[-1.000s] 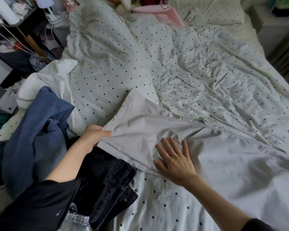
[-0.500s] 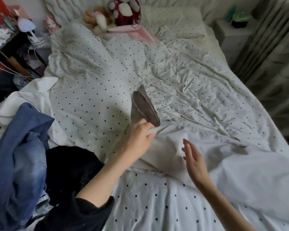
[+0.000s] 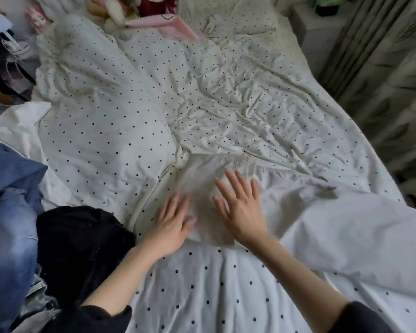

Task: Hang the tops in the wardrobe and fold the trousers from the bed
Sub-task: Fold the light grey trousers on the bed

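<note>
Pale grey trousers (image 3: pixel 322 217) lie spread across the polka-dot bed (image 3: pixel 202 296), their waistband end folded over towards the right. My left hand (image 3: pixel 171 224) lies flat with straight fingers on the folded left edge of the trousers. Beside it my right hand (image 3: pixel 240 205) presses flat on the same cloth with fingers spread. A heap of other clothes sits at the left: a blue denim garment (image 3: pixel 10 212), a black garment (image 3: pixel 82 241) and a white top (image 3: pixel 17 123).
A crumpled dotted duvet (image 3: pixel 130 104) covers the far half of the bed. Soft toys and a pink case (image 3: pixel 168 25) lie by the pillow. A cluttered shelf (image 3: pixel 0 68) stands at the left, a white bedside cabinet (image 3: pixel 322 27) and curtains (image 3: pixel 389 80) at the right.
My left hand carried the trousers' left corner up and over to the right, then let it go. Both hands now lie flat on the folded cloth.
</note>
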Motion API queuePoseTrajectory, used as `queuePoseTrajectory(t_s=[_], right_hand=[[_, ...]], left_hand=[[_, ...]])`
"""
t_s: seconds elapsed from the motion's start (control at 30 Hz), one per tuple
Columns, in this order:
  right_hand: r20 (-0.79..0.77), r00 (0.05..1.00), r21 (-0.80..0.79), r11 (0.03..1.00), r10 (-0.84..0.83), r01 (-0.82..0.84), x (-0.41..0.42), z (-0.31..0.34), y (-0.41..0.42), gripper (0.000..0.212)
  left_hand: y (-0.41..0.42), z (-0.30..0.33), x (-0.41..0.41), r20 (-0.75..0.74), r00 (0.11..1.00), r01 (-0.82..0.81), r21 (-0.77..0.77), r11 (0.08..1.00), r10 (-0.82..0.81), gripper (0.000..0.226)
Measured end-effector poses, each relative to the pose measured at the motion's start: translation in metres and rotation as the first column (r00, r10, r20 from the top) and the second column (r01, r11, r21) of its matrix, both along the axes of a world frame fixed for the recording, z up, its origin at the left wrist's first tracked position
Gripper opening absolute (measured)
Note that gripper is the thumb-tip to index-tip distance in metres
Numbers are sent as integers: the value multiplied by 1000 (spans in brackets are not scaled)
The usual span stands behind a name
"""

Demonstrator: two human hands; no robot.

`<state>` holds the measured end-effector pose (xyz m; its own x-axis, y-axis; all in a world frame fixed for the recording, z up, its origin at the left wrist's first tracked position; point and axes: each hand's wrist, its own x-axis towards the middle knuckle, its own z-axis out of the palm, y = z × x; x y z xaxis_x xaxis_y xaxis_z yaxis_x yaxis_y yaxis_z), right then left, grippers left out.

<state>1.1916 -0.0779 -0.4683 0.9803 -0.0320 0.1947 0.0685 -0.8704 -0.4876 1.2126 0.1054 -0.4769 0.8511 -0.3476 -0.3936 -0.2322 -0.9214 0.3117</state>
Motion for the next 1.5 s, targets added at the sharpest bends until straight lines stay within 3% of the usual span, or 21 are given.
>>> queuePoseTrajectory(t_s=[0.07, 0.1, 0.17, 0.23, 0.3, 0.37, 0.43, 0.57, 0.8, 1.13, 1.3, 1.37, 1.43, 1.5], right_hand=[[-156, 980, -125, 981, 127, -147, 14, -11, 13, 50], [-240, 961, -177, 967, 139, -185, 18, -21, 14, 53], [-331, 938, -233, 955, 102, -186, 13, -43, 10, 54], [-350, 935, -234, 962, 54, -143, 2, -55, 1, 56], [-364, 931, -215, 971, 20, -105, -10, -59, -6, 57], [-386, 922, -208, 973, 13, -101, -17, -56, -11, 59], [-414, 910, -174, 979, 27, -108, -20, -51, -13, 60], [-453, 891, -138, 986, 24, -96, -20, -37, -13, 57], [-549, 832, 133, 991, 77, -4, -44, 3, 2, 56], [-621, 765, 159, 983, 170, -90, -112, 54, 53, 58], [-563, 739, 373, 912, 369, -171, -123, 66, 77, 59], [-543, 725, 426, 883, 424, -197, -125, 68, 70, 60], [-533, 737, 451, 876, 416, -168, -129, 68, 53, 56], [-525, 775, 557, 831, 352, 0, -136, 64, 22, 48]], left_hand=[[3, -12, -14, -45, 992, 118, 109, 987, -114, 68], [4, -15, -17, 0, 990, 138, 43, 990, -138, 66], [7, -12, -15, 24, 997, -65, -313, 948, 76, 45], [15, -7, -1, -49, 939, -318, -506, 802, 341, 27], [19, -2, 16, -149, 868, -486, -452, 748, 474, 33], [18, 0, 33, -360, 755, -655, -408, 636, 548, 43], [15, 4, 46, -522, 655, -752, -378, 540, 547, 35], [12, 23, 54, -571, 675, -728, -412, 549, 466, 13], [19, 72, -8, -594, 694, -716, -510, 476, 408, 35], [60, 139, -95, -542, 749, -658, -540, 526, 380, 40], [83, 165, -118, -410, 813, -582, -586, 563, 413, 46], [73, 172, -125, -348, 854, -521, -582, 625, 387, 48], [50, 173, -128, -309, 882, -471, -567, 676, 355, 44], [12, 165, -128, -237, 913, -408, -532, 742, 332, 48]])
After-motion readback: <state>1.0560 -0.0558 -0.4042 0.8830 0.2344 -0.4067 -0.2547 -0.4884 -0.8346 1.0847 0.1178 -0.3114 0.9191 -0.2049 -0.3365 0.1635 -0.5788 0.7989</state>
